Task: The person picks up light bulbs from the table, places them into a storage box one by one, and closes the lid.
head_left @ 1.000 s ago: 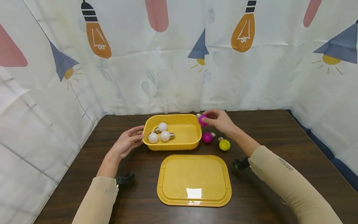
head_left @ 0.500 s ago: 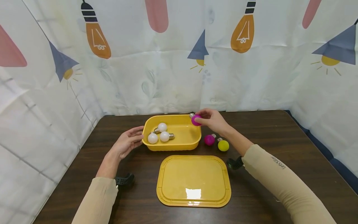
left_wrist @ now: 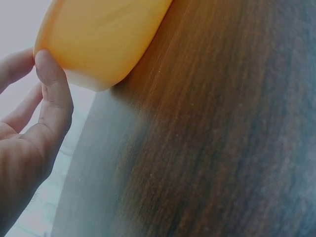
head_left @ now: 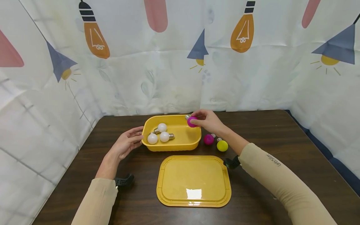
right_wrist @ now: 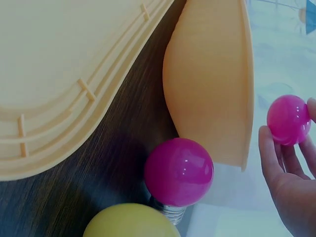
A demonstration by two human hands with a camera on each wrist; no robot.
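The right hand [head_left: 209, 121] pinches a magenta bulb [head_left: 192, 122], base pointing away and leftward, over the right end of the yellow box [head_left: 174, 147] (long axis left-to-right), whose left rim the left hand [head_left: 127, 143] holds.

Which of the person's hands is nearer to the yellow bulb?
Right. The right hand, holding a magenta bulb, is just beyond the yellow bulb; the left hand is farther away, touching the left end of the yellow box.
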